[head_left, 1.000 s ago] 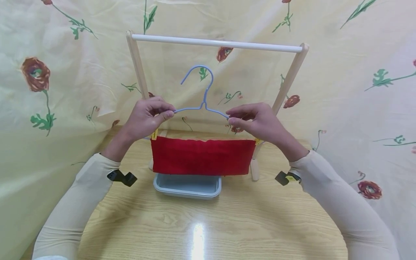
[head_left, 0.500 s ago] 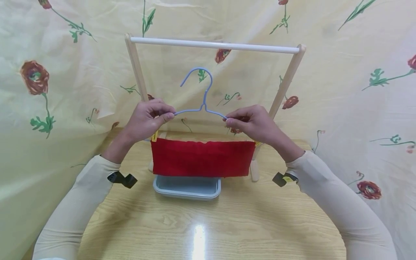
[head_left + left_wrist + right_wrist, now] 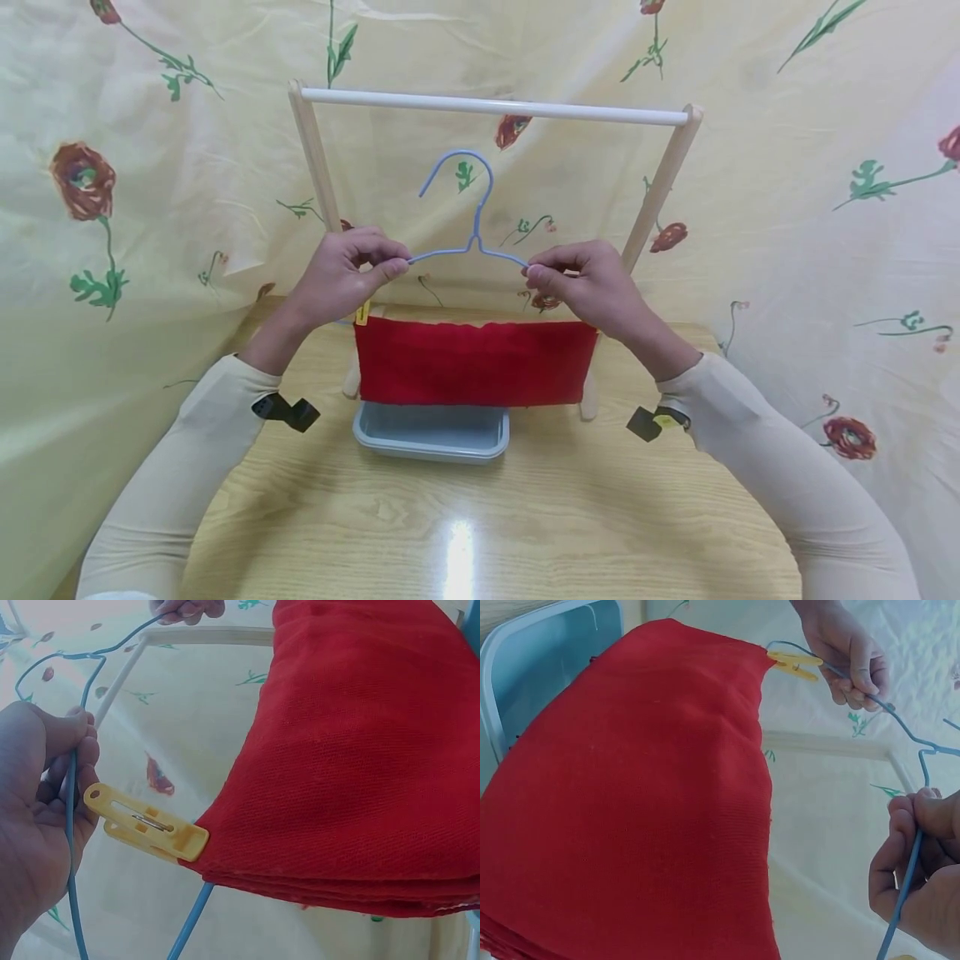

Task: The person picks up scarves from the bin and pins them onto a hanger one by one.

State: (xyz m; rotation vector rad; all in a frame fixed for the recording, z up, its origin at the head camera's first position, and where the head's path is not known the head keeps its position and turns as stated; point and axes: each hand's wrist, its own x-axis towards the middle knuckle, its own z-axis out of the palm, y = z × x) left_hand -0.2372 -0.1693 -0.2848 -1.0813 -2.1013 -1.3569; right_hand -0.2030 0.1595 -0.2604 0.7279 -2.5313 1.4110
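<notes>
A blue wire hanger [image 3: 476,225] is held up in front of the rack, its hook pointing upward and apart from the bar. My left hand [image 3: 345,271] pinches its left shoulder; my right hand [image 3: 581,279] pinches the right one. Over the hanger's lower bar hangs a folded red cloth [image 3: 476,362], layered at its edge in the left wrist view. A yellow clothespin [image 3: 150,825] clips the cloth's corner near my left hand. At the opposite end, my right hand mostly hides another clothespin in the head view.
Behind the hands stands a drying rack with a white top bar [image 3: 495,107] and wooden posts [image 3: 663,187]. Below the cloth, a light blue tray [image 3: 431,454] sits on the wooden table [image 3: 360,525]. Floral fabric [image 3: 787,250] hangs around the back and sides.
The hanger with its red cloth has shifted slightly right and up between both hands. The grip of each hand looks the same.
</notes>
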